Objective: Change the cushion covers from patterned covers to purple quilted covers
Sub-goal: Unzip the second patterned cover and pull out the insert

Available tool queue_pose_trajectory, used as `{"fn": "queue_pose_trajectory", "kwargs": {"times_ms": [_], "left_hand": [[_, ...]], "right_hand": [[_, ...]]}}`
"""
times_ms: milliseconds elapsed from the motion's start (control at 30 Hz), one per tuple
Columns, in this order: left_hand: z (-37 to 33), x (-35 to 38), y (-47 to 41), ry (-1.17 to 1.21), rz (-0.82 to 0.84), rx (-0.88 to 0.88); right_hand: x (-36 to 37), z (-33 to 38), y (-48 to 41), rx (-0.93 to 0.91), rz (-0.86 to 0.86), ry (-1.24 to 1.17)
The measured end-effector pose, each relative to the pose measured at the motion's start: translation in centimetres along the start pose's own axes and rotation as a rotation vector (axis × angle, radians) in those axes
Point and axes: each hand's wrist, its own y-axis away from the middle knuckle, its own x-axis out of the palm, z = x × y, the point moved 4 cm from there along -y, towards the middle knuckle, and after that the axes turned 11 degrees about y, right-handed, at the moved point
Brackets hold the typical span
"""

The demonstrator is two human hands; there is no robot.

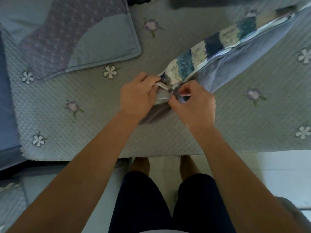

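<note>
A cushion in a patterned cover [208, 46] of blue, teal and white stripes lies tilted on the bed, running from the centre to the upper right, its plain lilac side [235, 64] facing right. My left hand [138, 96] grips the cover's near corner at the zip end. My right hand [193, 100] pinches the small zip pull and fabric at that same corner. A purple quilted cover [70, 39] with a pale blue patch lies flat at the upper left.
The bed carries a grey-green quilted spread [101, 128] with embroidered flowers. Its near edge runs just in front of my legs. A pale tiled floor [277, 174] shows at lower right. Blue bedding [6, 98] lies along the left side.
</note>
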Motion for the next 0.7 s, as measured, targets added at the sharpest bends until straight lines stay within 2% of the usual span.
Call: {"fn": "queue_pose_trajectory", "kwargs": {"times_ms": [100, 167, 233, 400, 467, 567, 633, 700], "left_hand": [[1.7, -2.0, -0.1, 0.060, -0.155, -0.231], [1.7, -2.5, -0.1, 0.062, -0.130, -0.284], [0.5, -2.3, 0.4, 0.005, -0.044, -0.272], [-1.9, -1.1, -1.3, -0.156, 0.153, 0.016], [-2.4, -0.4, -2.5, -0.168, 0.197, 0.071], [-1.8, -1.4, -3.5, -0.118, 0.088, -0.014], [-0.7, -2.6, -3.9, -0.096, -0.002, -0.113], [-0.5, -2.9, -3.9, -0.085, -0.009, -0.168]], "right_hand": [[-1.2, -0.8, 0.6, 0.029, -0.002, 0.025], [-1.4, -0.9, 1.2, 0.028, 0.003, 0.018], [-1.3, -0.6, 1.5, 0.004, -0.013, -0.022], [-0.8, 0.4, 0.9, 0.007, 0.018, 0.034], [-0.9, 0.7, 0.7, -0.043, 0.010, 0.060], [-2.6, -0.5, 0.9, -0.069, -0.055, 0.012], [-4.1, -2.1, 1.3, -0.069, -0.169, 0.024], [-5.2, -3.3, 1.8, -0.037, -0.232, 0.042]]}}
